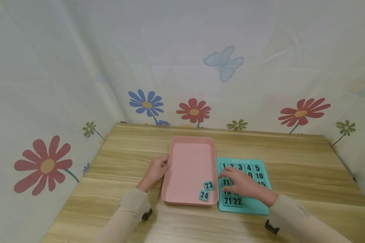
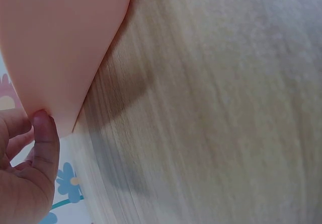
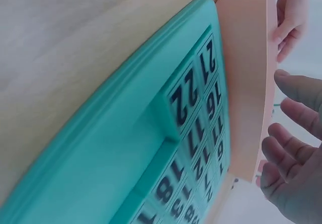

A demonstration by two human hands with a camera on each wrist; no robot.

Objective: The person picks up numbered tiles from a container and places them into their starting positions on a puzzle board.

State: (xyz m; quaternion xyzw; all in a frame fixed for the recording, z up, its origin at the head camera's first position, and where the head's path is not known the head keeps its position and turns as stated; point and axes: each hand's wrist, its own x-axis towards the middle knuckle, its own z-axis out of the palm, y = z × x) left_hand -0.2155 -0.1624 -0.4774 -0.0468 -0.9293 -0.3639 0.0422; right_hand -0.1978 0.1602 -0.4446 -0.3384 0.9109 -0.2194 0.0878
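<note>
A pink tray (image 1: 190,168) lies on the table with two turquoise number tiles inside, tile 23 (image 1: 209,185) and tile 24 (image 1: 204,195). At the tray's left side, my left hand (image 1: 156,171) pinches the rim; in the left wrist view its thumb (image 2: 45,128) presses on the outer wall. Right beside the tray is a turquoise number board (image 1: 255,206) filled with numbered tiles down to tile 22 (image 1: 237,201). Over the board hovers my right hand (image 1: 241,182), fingers loosely bent and holding nothing, hiding several tiles. The right wrist view shows bare recess (image 3: 115,158) near tile 22.
The wooden table (image 1: 134,145) extends around the tray and board. Behind it and on the left hangs a pale cloth (image 1: 158,50) printed with flowers and a butterfly.
</note>
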